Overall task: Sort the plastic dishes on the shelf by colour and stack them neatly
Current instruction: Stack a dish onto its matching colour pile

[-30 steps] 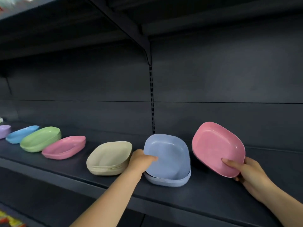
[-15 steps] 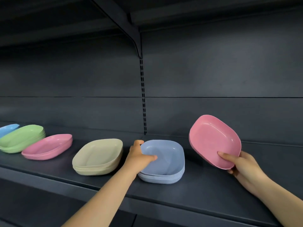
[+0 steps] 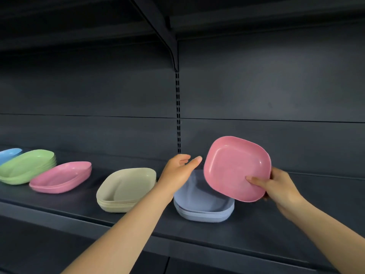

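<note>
The right hand (image 3: 276, 186) grips one pink dish (image 3: 237, 168) by its lower right rim, thumb on the inner face and fingers behind, holding it tilted with its hollow toward the camera, in the air above the right part of the blue-grey stack (image 3: 203, 204). The left hand (image 3: 178, 171) is empty, fingers relaxed and spread, raised just above the left edge of that stack and close to the pink dish's left rim without touching it.

The step in hand looks like carrying a stray pink dish to its own colour. The pink stack (image 3: 61, 177) lies well to the left, past the beige stack (image 3: 126, 189), so the next move probably calls either for passing the dish to the left hand or for a long reach across by the right arm, then levelling the dish and seating it square in the pile.

On the shelf (image 3: 256, 230) the stacks stand in a row: green stack (image 3: 27, 167) and a light blue dish (image 3: 9, 154) furthest left, the green pile touching or overlapping the pink one. The beige and blue-grey stacks sit near the front edge, so a low sweep could nudge them toward the drop. Above the row there is ample free height under the upper shelf (image 3: 256, 20), and the shelf to the right of the blue-grey pile lies bare.
</note>
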`<state>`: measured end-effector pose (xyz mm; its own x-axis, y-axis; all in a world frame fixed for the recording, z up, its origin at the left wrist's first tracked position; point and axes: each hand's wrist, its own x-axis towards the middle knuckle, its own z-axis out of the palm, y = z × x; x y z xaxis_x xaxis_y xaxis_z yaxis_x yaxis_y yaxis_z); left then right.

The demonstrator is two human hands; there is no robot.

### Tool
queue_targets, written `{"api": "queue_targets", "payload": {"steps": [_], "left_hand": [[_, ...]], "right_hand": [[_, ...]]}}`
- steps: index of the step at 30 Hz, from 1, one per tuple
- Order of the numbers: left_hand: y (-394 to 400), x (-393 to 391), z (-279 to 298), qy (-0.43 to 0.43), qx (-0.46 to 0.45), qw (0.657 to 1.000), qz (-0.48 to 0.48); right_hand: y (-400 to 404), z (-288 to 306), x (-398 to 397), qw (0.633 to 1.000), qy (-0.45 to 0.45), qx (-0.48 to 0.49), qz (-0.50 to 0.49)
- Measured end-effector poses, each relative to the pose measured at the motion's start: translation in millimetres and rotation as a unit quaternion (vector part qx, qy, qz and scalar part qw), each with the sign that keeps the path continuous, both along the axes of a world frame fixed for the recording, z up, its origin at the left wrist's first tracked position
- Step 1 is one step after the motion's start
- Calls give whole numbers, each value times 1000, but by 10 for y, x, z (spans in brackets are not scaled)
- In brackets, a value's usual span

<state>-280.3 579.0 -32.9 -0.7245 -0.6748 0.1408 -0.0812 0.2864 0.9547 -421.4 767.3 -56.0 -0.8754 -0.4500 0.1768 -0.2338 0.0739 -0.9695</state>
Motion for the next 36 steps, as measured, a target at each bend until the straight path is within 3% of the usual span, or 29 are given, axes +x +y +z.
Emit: {"api": "queue_targets", "payload": {"steps": [3, 7, 15, 20, 25, 29, 36], "left_hand": [[-93, 125, 121, 38, 6, 999, -15], [-494, 477, 227, 92, 30, 994, 55], [-1923, 1556, 315, 97, 47, 983, 148], [-2814, 2108, 172, 41, 18, 983, 176], [-3472, 2333, -43, -70, -25, 987, 146], [-3695, 2351, -197, -143, -86, 980, 110], [-3801, 2324, -413, -135, -143, 974, 114]], "right_hand": [[-366, 200, 305, 999, 28, -4, 28], [-1011, 431, 798, 996, 53, -31, 70], [-2603, 453, 1864, 990, 65, -39, 122], [-3559, 280, 2396, 992, 29, -32, 116], [-4209, -28, 2660, 996, -36, 21, 78], [-4444, -261, 2653, 997, -36, 63, 32], [-4382, -179, 2691, 994, -88, 60, 32]]}}
